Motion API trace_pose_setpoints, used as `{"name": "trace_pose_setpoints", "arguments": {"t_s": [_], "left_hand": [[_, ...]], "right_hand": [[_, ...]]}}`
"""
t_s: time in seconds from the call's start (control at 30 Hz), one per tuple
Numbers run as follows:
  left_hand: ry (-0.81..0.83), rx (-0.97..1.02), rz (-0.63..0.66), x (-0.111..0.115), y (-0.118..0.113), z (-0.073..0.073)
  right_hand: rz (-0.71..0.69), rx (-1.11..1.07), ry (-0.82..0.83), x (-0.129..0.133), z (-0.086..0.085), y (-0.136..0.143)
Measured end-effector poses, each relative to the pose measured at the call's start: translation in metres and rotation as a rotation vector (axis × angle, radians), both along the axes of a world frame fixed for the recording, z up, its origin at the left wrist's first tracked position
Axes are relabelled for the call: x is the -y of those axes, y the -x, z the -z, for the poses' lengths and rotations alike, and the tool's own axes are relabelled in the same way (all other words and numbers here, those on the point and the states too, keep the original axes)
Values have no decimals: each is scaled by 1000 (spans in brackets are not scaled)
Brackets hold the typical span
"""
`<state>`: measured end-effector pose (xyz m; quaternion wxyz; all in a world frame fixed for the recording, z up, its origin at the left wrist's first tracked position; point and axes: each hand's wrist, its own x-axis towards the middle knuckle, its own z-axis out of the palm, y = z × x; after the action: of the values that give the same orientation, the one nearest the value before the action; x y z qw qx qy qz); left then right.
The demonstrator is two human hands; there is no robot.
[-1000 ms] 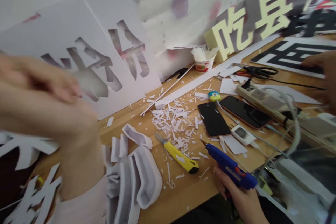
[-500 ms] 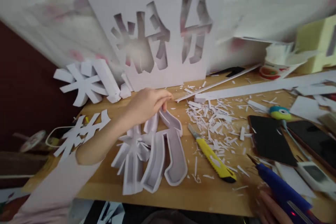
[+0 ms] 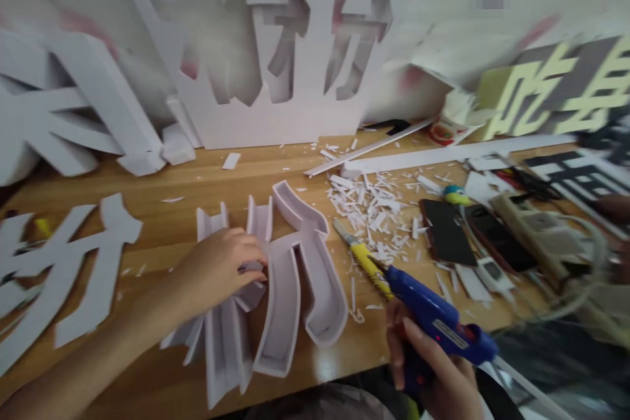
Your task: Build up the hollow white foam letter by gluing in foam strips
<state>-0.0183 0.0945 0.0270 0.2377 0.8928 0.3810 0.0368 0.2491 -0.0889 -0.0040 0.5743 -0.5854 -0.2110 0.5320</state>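
White hollow character (image 3: pixel 281 315) beneath left hand (image 3: pixel 224 268), its grip unclear, right hand (image 3: pixel 436 362) clasping blue glue gun (image 3: pixel 427 302)

Wooden table (image 3: pixel 165 231), stained pale wall (image 3: pixel 436 16)

- Near right: blue plastic glue gun (image 3: pixel 443 315), red light
- Near middle: white hollow walled character (image 3: pixel 278 331)
- Middle: yellow-handled utility knife (image 3: pixel 365 261)
- Far right: pale-yellow block characters (image 3: pixel 514 97); red-printed white cup (image 3: pixel 449 130)
- Desk (image 3: pixel 266 163): brown, wood-grained

Free tabletop (image 3: pixel 216 187) behind hollow letter (image 3: pixel 325 295), knife (image 3: pixel 363 258) to right
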Motion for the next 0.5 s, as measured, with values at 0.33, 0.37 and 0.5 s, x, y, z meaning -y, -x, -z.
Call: {"name": "trace_pose_setpoints", "arguments": {"t_s": [0.33,0.37,0.5], "left_hand": [[108,-127,137,-14,3,12],[108,-123,166,-15,4,12],[38,-134,318,-24,3,8]], "right_hand": [[75,393,73,-8,-15,23],[128,580,84,-7,-17,24],[238,1129,42,9,-28,24]]}}
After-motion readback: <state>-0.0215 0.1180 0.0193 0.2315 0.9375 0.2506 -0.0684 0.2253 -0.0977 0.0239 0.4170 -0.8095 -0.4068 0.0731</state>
